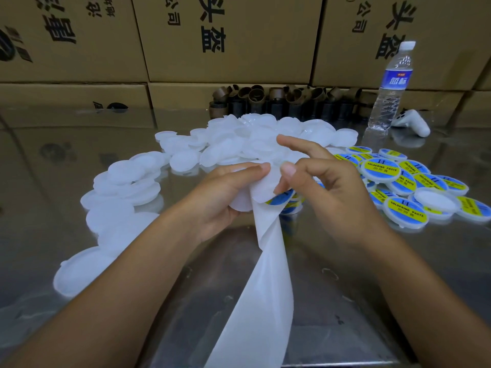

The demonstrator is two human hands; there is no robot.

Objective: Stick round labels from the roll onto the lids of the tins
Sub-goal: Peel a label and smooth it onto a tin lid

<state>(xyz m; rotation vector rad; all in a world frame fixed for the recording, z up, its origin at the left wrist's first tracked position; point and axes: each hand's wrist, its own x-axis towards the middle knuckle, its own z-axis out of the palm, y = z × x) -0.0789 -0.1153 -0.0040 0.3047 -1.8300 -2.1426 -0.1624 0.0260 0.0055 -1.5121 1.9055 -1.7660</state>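
1. Plain white lids (127, 181) lie in a loose, overlapping drift from 8 o'clock round to 12 o'clock of the hands. They look like thin, light plastic that slides easily on the shiny tabletop (345, 274), so each is best lifted by its rim.
2. The left hand (225, 192) curls its fingers under one white lid, with the thumb laid across the top.
3. The backing strip (265, 274) hangs from the hands toward 6 o'clock. It is limp, slick paper and likely to twist.
4. A blue-and-yellow label (281, 197) sits just at 3 o'clock of the held lid. It is probably flimsy and tacky, so take it by its edge only.
5. The right hand (326, 197) pinches at that label with the thumb and a lower finger, and the index finger is stretched out.
6. Labelled lids (406, 187) are heaped at 3 o'clock, near the right hand. There is open tabletop at 5 o'clock. An upright water bottle (390, 86) stands well apart at 1 o'clock, and cartons (225, 35) wall off 12 o'clock.
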